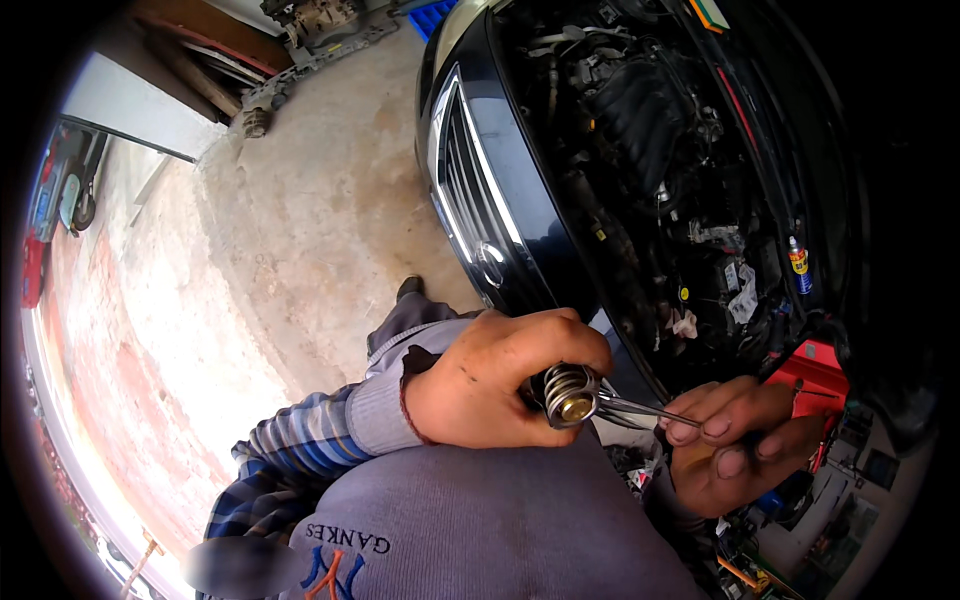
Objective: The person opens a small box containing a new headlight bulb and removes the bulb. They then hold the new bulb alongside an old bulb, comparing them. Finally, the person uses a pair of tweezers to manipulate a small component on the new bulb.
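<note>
My left hand (490,375) is closed round a metal piece with a coil spring (560,385) and a round brass-coloured end. Thin pointed metal prongs (635,405) reach from it toward my right hand (735,440). The right fingers are curled, with fingertips at the prongs' tip, which appears pinched between them. My left fist hides the rest of the piece. Both hands are in front of my grey top, beside the front corner of a dark car (530,200).
The car's hood is up over the engine bay (640,130). A blue and yellow spray can (799,265) stands at its far side, above a red case (815,370). Boards (205,65) lean at the back left. Tools and parts (750,560) lie at lower right.
</note>
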Available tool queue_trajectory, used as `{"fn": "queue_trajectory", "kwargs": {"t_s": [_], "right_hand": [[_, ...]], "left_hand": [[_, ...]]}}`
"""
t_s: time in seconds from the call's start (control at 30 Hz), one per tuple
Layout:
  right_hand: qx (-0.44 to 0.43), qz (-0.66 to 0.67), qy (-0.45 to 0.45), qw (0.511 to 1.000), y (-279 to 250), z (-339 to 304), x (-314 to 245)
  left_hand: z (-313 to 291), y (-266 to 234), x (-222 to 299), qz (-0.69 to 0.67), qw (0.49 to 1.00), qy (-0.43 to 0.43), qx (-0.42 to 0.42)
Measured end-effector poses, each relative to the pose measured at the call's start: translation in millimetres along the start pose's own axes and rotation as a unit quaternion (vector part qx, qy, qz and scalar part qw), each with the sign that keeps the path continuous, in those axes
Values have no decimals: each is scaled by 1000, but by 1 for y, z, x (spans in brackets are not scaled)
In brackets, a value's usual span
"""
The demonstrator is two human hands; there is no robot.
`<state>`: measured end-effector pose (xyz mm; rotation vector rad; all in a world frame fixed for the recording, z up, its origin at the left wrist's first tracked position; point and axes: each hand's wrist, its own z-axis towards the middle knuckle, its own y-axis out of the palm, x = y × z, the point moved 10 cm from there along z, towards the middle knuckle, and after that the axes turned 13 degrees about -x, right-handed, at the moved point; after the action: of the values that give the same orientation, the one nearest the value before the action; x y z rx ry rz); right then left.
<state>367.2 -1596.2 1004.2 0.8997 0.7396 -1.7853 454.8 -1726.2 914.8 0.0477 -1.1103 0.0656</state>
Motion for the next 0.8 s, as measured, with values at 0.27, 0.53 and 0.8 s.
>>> {"fn": "queue_trajectory", "kwargs": {"t_s": [0.27, 0.53, 0.8], "right_hand": [[-114, -70, 9, 991, 15, 8, -9], [-7, 15, -9, 1000, 14, 0, 4], [75, 116, 41, 990, 7, -17, 26]], "left_hand": [[1, 2, 5, 27, 999, 3, -17], [-3, 4, 2, -8, 1000, -22, -13], [-1, 4, 12, -38, 999, 3, 0]]}}
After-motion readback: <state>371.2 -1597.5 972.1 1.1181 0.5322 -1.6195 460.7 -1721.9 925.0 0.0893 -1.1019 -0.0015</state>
